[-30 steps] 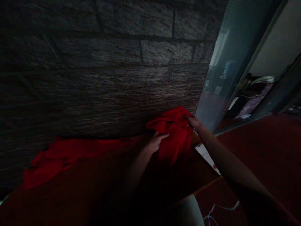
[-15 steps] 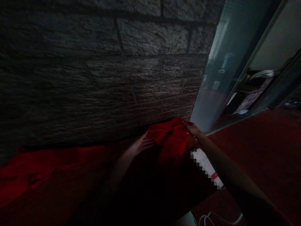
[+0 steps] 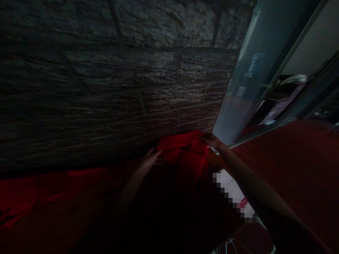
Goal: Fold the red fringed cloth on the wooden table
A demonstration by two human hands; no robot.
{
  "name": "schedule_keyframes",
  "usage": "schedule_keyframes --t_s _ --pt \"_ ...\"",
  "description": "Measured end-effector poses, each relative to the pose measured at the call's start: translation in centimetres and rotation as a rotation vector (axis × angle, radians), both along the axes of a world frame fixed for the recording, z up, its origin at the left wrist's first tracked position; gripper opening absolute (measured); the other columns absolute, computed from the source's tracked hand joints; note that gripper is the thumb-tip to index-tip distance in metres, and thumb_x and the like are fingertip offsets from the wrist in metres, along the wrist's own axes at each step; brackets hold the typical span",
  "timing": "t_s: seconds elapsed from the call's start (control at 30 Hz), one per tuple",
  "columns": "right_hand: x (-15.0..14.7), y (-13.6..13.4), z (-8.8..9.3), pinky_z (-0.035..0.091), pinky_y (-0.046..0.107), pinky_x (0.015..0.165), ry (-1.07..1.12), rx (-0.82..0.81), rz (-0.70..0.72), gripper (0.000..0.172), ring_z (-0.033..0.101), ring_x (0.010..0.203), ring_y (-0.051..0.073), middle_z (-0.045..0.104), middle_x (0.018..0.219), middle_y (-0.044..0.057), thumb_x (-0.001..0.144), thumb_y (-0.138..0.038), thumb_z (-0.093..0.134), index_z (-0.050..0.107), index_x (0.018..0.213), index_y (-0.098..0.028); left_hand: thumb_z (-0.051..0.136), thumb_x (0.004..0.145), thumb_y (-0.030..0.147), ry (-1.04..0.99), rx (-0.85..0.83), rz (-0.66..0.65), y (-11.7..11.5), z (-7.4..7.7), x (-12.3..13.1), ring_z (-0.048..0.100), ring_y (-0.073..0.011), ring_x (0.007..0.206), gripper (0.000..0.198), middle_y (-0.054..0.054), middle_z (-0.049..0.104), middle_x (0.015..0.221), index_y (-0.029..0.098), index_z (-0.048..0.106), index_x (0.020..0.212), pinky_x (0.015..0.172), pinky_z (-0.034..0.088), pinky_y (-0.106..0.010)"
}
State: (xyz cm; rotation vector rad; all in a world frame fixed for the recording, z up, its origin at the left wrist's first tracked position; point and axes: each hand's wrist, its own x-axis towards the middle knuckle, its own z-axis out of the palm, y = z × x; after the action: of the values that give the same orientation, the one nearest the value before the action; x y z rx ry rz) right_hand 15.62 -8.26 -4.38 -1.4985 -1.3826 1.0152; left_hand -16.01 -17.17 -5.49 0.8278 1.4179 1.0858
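- A crumpled piece of bright red fabric (image 3: 185, 146) lies at the far side of a dark brown wooden tabletop (image 3: 215, 160), right of the middle, close to the wall; its near part fades into deep shadow.
- The right hand (image 3: 210, 139) has its fingers closed on the far right corner of this fabric, the forearm reaching in from the near right.
- The left hand (image 3: 152, 160) is at the fabric's left edge with its fingers spread apart; the dimness hides whether the fingertips press on the fabric or only lie beside it.
- A second length of red fabric (image 3: 55, 181), wrinkled along its near edge, stretches along the wall at the left, well apart from the first.
- A flat device with a lit white screen (image 3: 233, 192) lies to the right, near the right forearm, its left edge covered by blocky squares.
- A thin white cable (image 3: 230, 241) loops at the near right, below the tabletop's edge.
- A grey rough stone-block wall (image 3: 159, 70) rises on the far side, meeting a bluish translucent panel (image 3: 238, 88) at the right.
- Dark red flooring (image 3: 296, 158) spreads to the far right.
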Motion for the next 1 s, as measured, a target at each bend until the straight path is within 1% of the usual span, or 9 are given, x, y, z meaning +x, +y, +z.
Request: schedule_keyframes --t_s 0.1,0.17,0.23,0.3,0.4,0.47,0.73,0.93,1.0 --pt "0.3 -0.9 0.1 0.052 0.025 0.059 -0.064 0.004 -0.059 0.03 0.064 0.072 0.018 0.073 0.085 0.009 0.075 -0.033 0.075 0.068 0.097 -0.014 0.076 0.08 0.03 -0.053 -0.071 -0.073 0.1 -0.3 -0.8 0.074 -0.0205 0.067 0.046 -0.011 0.072 0.101 0.017 0.056 0.119 0.059 0.06 -0.029" --pt "0.6 -3.9 0.4 0.052 0.025 0.06 -0.102 0.089 -0.166 0.038 0.064 0.074 0.018 0.072 0.092 0.01 0.074 -0.036 0.075 0.065 0.104 -0.015 0.077 0.079 0.039 -0.06 -0.084 -0.134 0.4 0.0 -1.2 0.074 -0.0224 0.07 0.048 -0.01 0.074 0.093 0.016 0.058 0.117 0.059 0.06 -0.029" --pt "0.4 -9.0 0.5 0.052 0.026 0.059 -0.066 0.177 -0.214 0.045 0.065 0.075 0.018 0.071 0.096 0.011 0.076 -0.048 0.071 0.063 0.106 -0.015 0.071 0.082 0.05 -0.052 -0.094 -0.161 0.8 0.4 -1.3 0.074 -0.0235 0.068 0.051 -0.01 0.074 0.08 0.014 0.059 0.117 0.057 0.059 -0.029" --pt "-0.5 -15.4 0.4 0.053 0.027 0.056 0.096 0.111 -0.062 0.051 0.066 0.071 0.018 0.07 0.091 0.01 0.08 -0.062 0.062 0.064 0.1 -0.015 0.066 0.085 0.052 -0.04 -0.111 -0.142 1.2 0.6 -1.3 0.073 -0.0234 0.064 0.052 -0.01 0.073 0.072 0.012 0.059 0.119 0.055 0.058 -0.028" --pt "-3.1 -24.1 -0.4 0.047 0.024 0.047 0.114 -0.13 0.123 0.05 0.064 0.057 0.016 0.069 0.072 0.006 0.084 -0.064 0.057 0.066 0.09 -0.016 0.068 0.088 0.037 -0.042 -0.155 -0.13 1.4 0.5 -1.1 0.072 -0.0212 0.059 0.044 -0.01 0.073 0.07 0.011 0.059 0.121 0.055 0.057 -0.027" --pt "-5.0 -27.3 -1.2 0.044 0.023 0.045 0.076 -0.174 0.189 0.048 0.061 0.05 0.014 0.066 0.065 0.004 0.088 -0.062 0.055 0.066 0.085 -0.016 0.066 0.09 0.028 -0.053 -0.16 -0.133 1.4 0.4 -1.0 0.071 -0.0199 0.058 0.04 -0.009 0.073 0.069 0.011 0.057 0.125 0.056 0.057 -0.026" --pt "-7.9 -25.7 -2.2 0.033 0.02 0.04 0.098 -0.232 0.199 0.045 0.046 0.042 0.008 0.051 0.052 -0.003 0.083 -0.058 0.059 0.056 0.068 -0.016 0.055 0.096 0.029 -0.158 -0.157 -0.126 1.1 0.3 -1.2 0.07 -0.0165 0.055 0.031 -0.007 0.07 0.066 0.017 0.057 0.125 0.052 0.056 -0.021" --pt "-7.2 -25.8 -1.6 0.044 0.021 0.057 0.355 -0.163 -0.176 0.035 0.057 0.067 0.012 0.064 0.077 0.002 0.076 -0.05 0.062 0.062 0.084 -0.017 0.062 0.09 0.027 -0.159 -0.138 -0.14 1.3 0.5 -1.5 0.07 -0.0175 0.057 0.026 -0.008 0.071 0.071 0.015 0.061 0.113 0.052 0.055 -0.022" --pt "-7.0 -26.4 -1.5 0.044 0.022 0.059 0.328 -0.152 -0.168 0.034 0.057 0.067 0.012 0.064 0.076 0.002 0.076 -0.05 0.062 0.063 0.081 -0.016 0.066 0.086 0.026 -0.134 -0.138 -0.146 1.4 0.5 -1.8 0.07 -0.0185 0.056 0.025 -0.009 0.071 0.071 0.014 0.062 0.108 0.05 0.054 -0.022"
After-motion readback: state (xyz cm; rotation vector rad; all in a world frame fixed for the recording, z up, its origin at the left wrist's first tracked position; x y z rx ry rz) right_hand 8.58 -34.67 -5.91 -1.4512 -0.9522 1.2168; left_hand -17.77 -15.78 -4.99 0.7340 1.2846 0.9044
